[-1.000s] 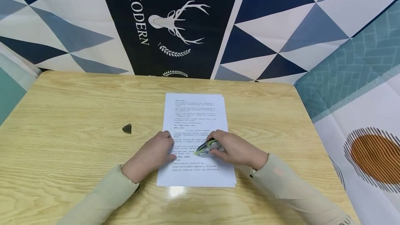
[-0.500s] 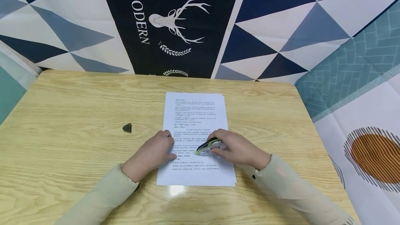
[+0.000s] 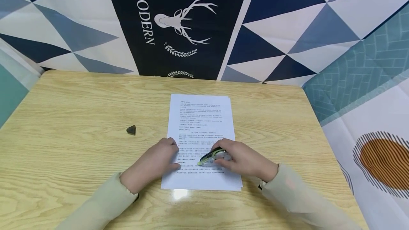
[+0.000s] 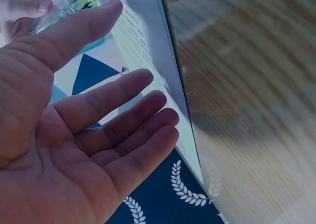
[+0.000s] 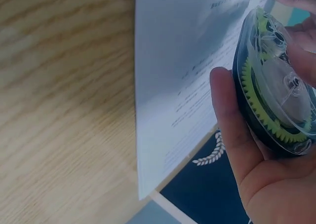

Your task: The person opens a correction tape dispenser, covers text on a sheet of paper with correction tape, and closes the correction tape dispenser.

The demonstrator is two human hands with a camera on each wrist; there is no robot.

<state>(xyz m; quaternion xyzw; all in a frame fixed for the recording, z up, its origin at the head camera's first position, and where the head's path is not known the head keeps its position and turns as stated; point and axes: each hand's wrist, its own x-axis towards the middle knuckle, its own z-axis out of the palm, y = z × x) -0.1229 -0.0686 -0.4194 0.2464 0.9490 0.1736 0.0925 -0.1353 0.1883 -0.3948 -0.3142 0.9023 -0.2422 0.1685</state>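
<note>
Printed sheets [image 3: 201,116] lie in a slightly uneven stack on the table. The right hand [image 3: 244,159] pinches a clear, green and black correction tape dispenser [image 3: 213,156], its green tip down at the lower text lines. In the right wrist view a toothed green wheel shows inside the dispenser [image 5: 271,91], held between the thumb and fingers of the right hand [image 5: 281,184]. On the sheets' left edge rests the left hand [image 3: 153,164]. Seen in the left wrist view, the left hand's fingers are relaxed and slightly bent, the left palm [image 4: 64,150] holding nothing.
A small dark wedge-shaped piece [image 3: 131,130] lies on the wooden table [image 3: 80,116], left of the sheets. Behind the table hangs a patterned cloth [image 3: 265,27] with triangles and a deer head. More patterned cloth [image 3: 383,159] is at the right.
The right hand and the dispenser have moved slightly down the page to a lower line. A small red mark shows near the left hand's fingers. The left hand has shifted slightly.
</note>
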